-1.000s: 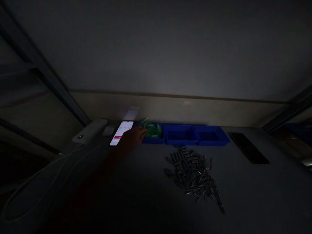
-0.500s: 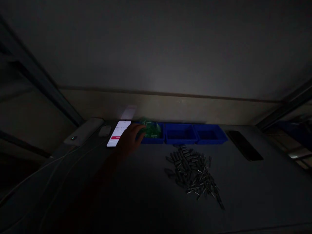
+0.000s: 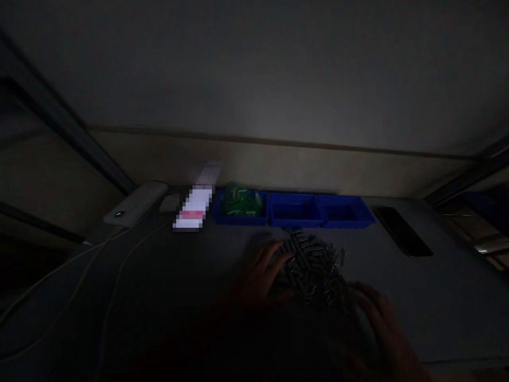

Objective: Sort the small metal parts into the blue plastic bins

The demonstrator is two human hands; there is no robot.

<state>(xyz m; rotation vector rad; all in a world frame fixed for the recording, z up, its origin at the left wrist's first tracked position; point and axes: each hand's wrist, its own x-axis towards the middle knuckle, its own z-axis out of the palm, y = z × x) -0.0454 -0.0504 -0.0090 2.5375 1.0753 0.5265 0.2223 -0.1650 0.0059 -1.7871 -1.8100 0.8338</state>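
A pile of small metal pins (image 3: 314, 265), dark and shiny, lies on the grey table. At its left edge, my left hand (image 3: 262, 273) has its fingers apart, fingertips against the outer pins. On the pile's right side my right hand (image 3: 379, 315) is stretched out and slightly blurred, its fingers curving round the lower right edge. Neither hand visibly grips a pin. Behind the pile stand three blue bins in a row: the left bin (image 3: 220, 218) holds a green plastic bag (image 3: 240, 201) with pale bits in it, beside a middle bin (image 3: 296, 218) and a right bin (image 3: 345, 218).
To the left lie a lit phone (image 3: 193, 208), a white charger (image 3: 170, 203) and a white power bank (image 3: 137, 203) with cables (image 3: 115, 286). A dark phone (image 3: 403, 232) lies at the right. A wall (image 3: 278, 159) closes off the back, and the room is dim.
My left hand has left the bin with the green bag and come down right to the pile. My right hand has entered view at the pile's right side, and the pile looks more compact.
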